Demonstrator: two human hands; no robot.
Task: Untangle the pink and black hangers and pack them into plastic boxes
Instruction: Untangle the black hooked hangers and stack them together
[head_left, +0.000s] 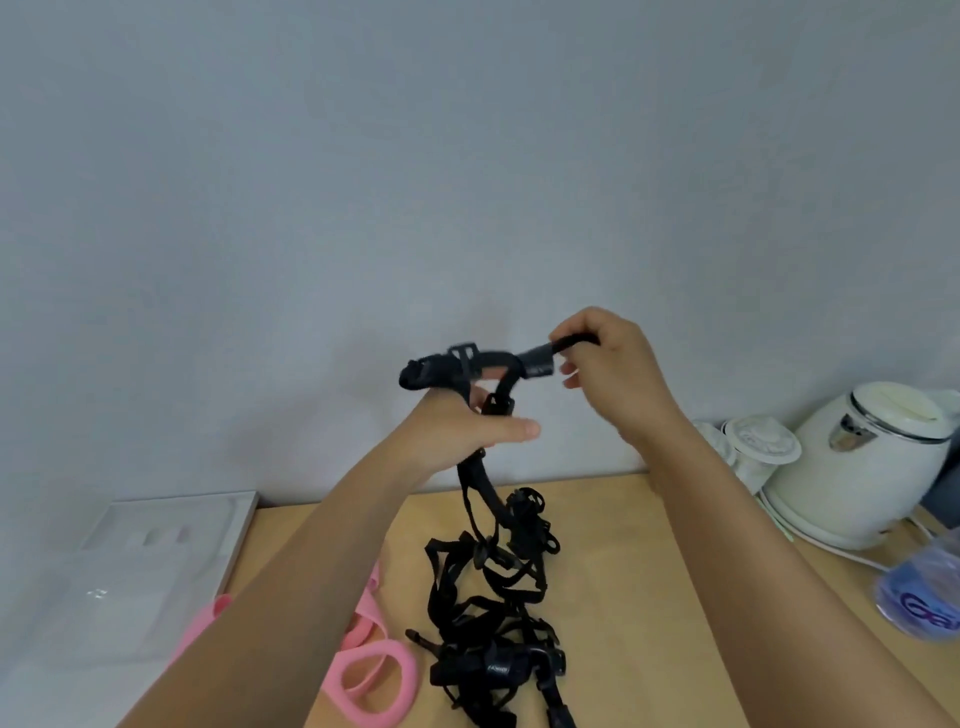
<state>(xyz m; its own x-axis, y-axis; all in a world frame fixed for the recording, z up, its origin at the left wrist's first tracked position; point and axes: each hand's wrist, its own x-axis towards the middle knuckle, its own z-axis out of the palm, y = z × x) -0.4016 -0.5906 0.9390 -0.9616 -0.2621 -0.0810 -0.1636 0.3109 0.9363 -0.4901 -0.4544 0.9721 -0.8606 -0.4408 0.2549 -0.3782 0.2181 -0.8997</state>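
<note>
A tangle of black strap hangers (493, 608) lies on the wooden table (649, 597), with one strand rising up into my hands. My left hand (457, 426) grips that black strand from below, its fingers curled round it. My right hand (613, 374) pinches the strand's upper end between thumb and fingers, up in front of the wall. Pink hangers (374, 675) lie on the table at the lower left, partly hidden behind my left forearm.
A clear plastic box (130, 571) sits at the table's left. A white kettle (872, 467) and a white lidded cup (758, 441) stand at the back right. A blue-printed plastic bottle (924, 597) is at the right edge.
</note>
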